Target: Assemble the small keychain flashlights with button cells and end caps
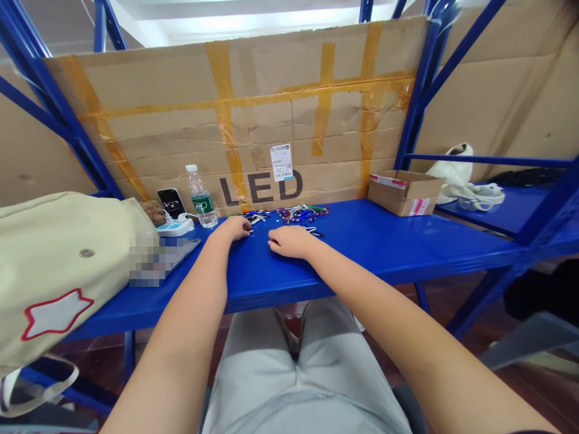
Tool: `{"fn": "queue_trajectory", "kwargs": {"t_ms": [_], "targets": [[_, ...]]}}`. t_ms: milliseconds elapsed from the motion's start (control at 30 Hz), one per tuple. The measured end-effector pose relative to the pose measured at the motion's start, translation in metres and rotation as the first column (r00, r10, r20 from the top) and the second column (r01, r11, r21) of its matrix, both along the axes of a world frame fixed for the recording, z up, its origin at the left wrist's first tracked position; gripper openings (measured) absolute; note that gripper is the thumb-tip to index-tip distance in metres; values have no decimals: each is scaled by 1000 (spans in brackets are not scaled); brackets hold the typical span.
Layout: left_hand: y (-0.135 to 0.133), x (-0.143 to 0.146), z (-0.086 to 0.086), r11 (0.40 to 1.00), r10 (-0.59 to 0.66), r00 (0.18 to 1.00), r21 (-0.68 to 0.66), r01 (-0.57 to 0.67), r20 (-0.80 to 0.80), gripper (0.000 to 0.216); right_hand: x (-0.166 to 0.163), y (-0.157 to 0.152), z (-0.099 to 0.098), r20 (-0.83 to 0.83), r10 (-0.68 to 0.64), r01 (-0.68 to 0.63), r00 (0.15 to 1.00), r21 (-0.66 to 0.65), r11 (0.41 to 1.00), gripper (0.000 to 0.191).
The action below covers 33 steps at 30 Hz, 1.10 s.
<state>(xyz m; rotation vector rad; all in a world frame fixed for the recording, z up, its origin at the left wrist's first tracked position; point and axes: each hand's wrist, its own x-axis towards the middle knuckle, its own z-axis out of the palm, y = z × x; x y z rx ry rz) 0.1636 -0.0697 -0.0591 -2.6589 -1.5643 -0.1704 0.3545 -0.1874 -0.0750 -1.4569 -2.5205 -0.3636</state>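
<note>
My left hand (237,228) rests on the blue table with its fingers curled, at the near edge of a small pile of silver, blue and black metal pieces (259,217). What its fingertips pinch, if anything, is too small to name. To the right, my right hand (289,242) lies low over the tabletop, its fingers bent together and pointing left. Whatever it may hold is hidden. Just behind it spreads a larger heap of shiny small pieces (302,213) in red, blue, green, purple and silver. A few silver and black pieces (313,231) lie beside my right wrist.
A water bottle (202,197), a white power strip (175,227) and a propped phone (170,203) stand at the back left. A cream bag (67,253) covers the left end. An open cardboard box (404,191) sits at the right. Taped cardboard (181,138) closes the back.
</note>
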Motion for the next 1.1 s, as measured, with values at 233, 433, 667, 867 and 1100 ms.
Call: {"fn": "queue_trajectory", "kwargs": {"t_ms": [233, 433, 667, 867, 1100], "targets": [[2, 6, -4, 986, 57, 996, 153, -66, 62, 26, 4, 2, 6, -40, -137, 136, 990, -37, 990, 32], [4, 23, -6, 966, 153, 987, 204, -161, 53, 34, 41, 10, 10, -107, -371, 349, 923, -177, 920, 32], [14, 32, -14, 972, 181, 981, 137, -190, 72, 29, 48, 12, 8, -113, -418, 387, 901, -222, 895, 34], [11, 31, -8, 959, 198, 965, 170, -228, 174, 25, 51, 12, 13, -356, -445, 438, 822, -106, 893, 31], [-30, 39, 26, 969, -157, 711, 246, -24, 686, 27, 41, 24, 3, -689, -71, 156, 722, 62, 986, 37]]}}
